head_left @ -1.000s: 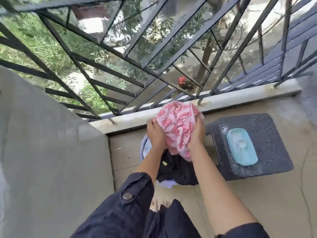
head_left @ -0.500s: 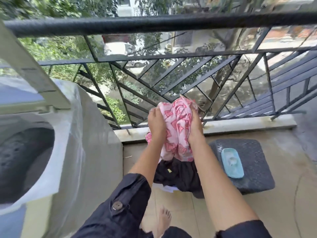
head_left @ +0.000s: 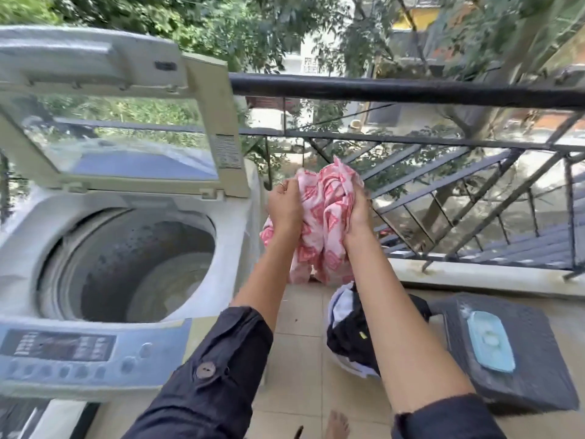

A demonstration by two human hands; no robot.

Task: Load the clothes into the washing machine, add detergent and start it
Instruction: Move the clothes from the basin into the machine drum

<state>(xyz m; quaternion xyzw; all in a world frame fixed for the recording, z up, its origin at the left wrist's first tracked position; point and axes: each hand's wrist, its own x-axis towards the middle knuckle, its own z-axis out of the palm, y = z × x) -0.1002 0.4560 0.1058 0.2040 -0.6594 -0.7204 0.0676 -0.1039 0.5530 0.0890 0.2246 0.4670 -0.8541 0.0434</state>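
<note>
Vs a sec ago, the pink-and-white patterned cloth (head_left: pixel 326 223) is up off the dark clothes pile (head_left: pixel 348 331) below, now just right of the open white top-load washing machine (head_left: pixel 234 248). Our left hand (head_left: pixel 285 207) & right hand (head_left: pixel 357 213) grip it, fingers curled in. The drum (head_left: pixel 142 264) looks empty, so loading's only starting.

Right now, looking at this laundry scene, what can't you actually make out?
All in the head view:
Labels on the control panel of the washing machine: motion-blurred, unreadable.
What garment the pink cloth is: it is bunched between the left hand and right hand.
Part of the dark clothes pile: covered by the right forearm.
What the blue container on the stool holds: too blurred.
</note>
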